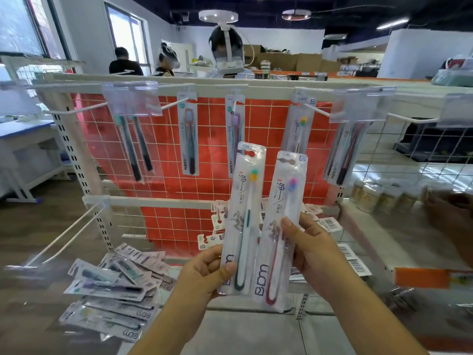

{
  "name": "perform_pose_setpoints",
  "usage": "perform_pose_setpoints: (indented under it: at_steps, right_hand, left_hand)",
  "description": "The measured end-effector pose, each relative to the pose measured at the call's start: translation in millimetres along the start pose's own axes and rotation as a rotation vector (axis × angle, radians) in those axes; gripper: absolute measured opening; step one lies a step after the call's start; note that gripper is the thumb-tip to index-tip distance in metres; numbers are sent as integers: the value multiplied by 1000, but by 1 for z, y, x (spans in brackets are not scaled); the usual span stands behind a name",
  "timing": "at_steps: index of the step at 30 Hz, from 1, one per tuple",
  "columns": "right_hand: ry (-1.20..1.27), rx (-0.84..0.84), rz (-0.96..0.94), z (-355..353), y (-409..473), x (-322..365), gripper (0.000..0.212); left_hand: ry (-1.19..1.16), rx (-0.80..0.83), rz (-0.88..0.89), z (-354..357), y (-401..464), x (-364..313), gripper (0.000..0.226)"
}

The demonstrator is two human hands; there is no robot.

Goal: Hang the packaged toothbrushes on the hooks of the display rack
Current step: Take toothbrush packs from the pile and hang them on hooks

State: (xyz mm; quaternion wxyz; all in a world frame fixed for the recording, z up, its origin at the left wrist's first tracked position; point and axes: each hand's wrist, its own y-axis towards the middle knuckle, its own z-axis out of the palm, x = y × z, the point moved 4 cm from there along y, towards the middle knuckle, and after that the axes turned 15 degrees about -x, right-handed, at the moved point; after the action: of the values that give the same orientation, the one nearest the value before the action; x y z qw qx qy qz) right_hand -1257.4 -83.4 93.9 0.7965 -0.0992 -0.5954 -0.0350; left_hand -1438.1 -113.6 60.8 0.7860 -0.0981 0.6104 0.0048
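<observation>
Left hand (207, 271): grips the lower end of a green-handled toothbrush pack (243, 219), upright. Right hand (311, 248): grips a red-handled toothbrush pack (280, 231), just beside it. Both held near, before the display rack (179, 90); five packs on far hooks; loose packs (112, 290) piled near left.

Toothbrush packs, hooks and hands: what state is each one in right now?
Green-handled pack: upright, held by the left hand, not hung.
Red-handled pack: upright, held by the right hand, not hung.
Top-row packs: hanging on hooks.
Loose packs: lying in a heap on the shelf.
Lower-left hook: bare.
</observation>
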Motion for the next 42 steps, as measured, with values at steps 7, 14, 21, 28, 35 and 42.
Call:
perform_pose_setpoints:
  at_steps: [7,14,21,28,35,42]
  right_hand:
    - [71,-25,50,-12,9,4,32]
    - [29,-9,42,-9,9,-3,27]
    - [-26,37,42,-4,4,-7,33]
    - [7,42,66,-6,-6,-13,32]
    - [59,19,109,-22,-12,-13,31]
    - [-17,5,86,-43,-16,-17,31]
  left_hand:
    - [-49,-57,-13,-19,5,-4,39]
    - [-49,-54,-10,-25,0,2,38]
    - [-47,-83,-32,-33,-4,9,41]
    - [-50,-86,-33,-31,-9,17,41]
    - [-66,-127,-47,-16,-16,27,34]
    - [-66,-215,-67,-6,-30,37,25]
